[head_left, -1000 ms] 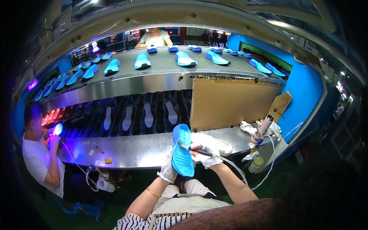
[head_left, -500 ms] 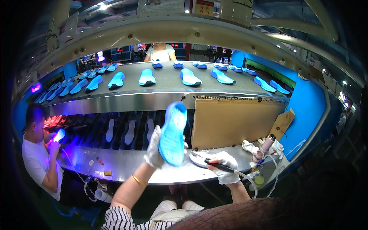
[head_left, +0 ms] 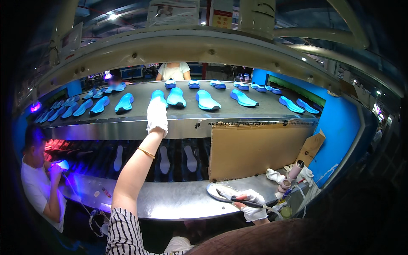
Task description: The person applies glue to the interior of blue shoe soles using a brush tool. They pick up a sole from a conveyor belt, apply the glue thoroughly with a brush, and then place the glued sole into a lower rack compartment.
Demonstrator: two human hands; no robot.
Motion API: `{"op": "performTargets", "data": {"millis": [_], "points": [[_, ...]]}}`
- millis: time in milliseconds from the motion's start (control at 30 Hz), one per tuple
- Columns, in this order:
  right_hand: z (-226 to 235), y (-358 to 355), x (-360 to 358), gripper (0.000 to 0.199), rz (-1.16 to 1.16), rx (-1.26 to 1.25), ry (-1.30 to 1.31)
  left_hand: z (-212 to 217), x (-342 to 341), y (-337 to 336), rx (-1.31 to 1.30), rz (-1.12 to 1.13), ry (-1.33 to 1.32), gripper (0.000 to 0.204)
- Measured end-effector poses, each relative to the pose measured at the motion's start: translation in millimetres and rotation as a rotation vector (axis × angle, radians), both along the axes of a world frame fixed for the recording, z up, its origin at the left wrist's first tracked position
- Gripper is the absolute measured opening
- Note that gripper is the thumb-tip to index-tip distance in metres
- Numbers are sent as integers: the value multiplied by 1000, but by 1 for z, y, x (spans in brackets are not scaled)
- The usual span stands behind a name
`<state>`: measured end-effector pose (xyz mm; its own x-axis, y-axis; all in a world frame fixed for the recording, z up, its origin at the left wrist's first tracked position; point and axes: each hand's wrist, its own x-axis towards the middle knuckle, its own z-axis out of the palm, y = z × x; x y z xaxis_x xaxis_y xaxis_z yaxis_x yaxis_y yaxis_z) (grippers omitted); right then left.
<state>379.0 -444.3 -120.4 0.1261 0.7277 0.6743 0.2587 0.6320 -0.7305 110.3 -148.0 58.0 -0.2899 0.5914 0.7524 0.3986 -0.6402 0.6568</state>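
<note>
Left of centre in the frame, the left hand [head_left: 157,117], in a white glove, stretches up to a blue shoe sole [head_left: 158,94] on the dark conveyor belt [head_left: 142,103]. The glove covers the sole's near end, and its far end shows past the fingers; whether they are clenched on it or have released it, I cannot tell. Just to the right lies a neighbouring blue sole [head_left: 176,97], and more blue soles run along the belt to both sides.

At lower right of centre, the right hand [head_left: 253,205], also gloved, has its fingers wrapped around a black-handled brush [head_left: 233,199] with a pale tube [head_left: 273,210] behind it. The brush tip points left, near a white shoe [head_left: 213,192] on the metal surface [head_left: 170,199]. A cardboard sheet [head_left: 250,151] stands right of centre, with a pink flask [head_left: 296,170] nearby. At far left, a co-worker [head_left: 40,187] holds a brightly lit piece [head_left: 63,165].
</note>
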Motion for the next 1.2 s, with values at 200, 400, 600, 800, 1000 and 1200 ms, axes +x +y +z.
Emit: {"op": "performTargets", "data": {"millis": [200, 400, 600, 800, 1000, 1200], "points": [[2, 7, -14, 21, 113, -84, 149, 33, -38, -9, 106, 437, 817, 43], [-5, 10, -7, 23, 67, -196, 60, 34, -73, 17, -597, 638, 1011, 17], [-19, 16, -14, 19, -4, -156, 46, 17, -127, 42, -593, 642, 939, 18], [0, 11, -27, 19, 87, -274, 122, 20, -127, -17, 21, 0, 383, 27], [-14, 17, -39, 19, 124, -316, 178, 61, -137, -122, 146, -671, -720, 52], [-37, 19, -42, 23, 207, -192, 344, -24, -100, -159, -687, -1637, -776, 54]]}}
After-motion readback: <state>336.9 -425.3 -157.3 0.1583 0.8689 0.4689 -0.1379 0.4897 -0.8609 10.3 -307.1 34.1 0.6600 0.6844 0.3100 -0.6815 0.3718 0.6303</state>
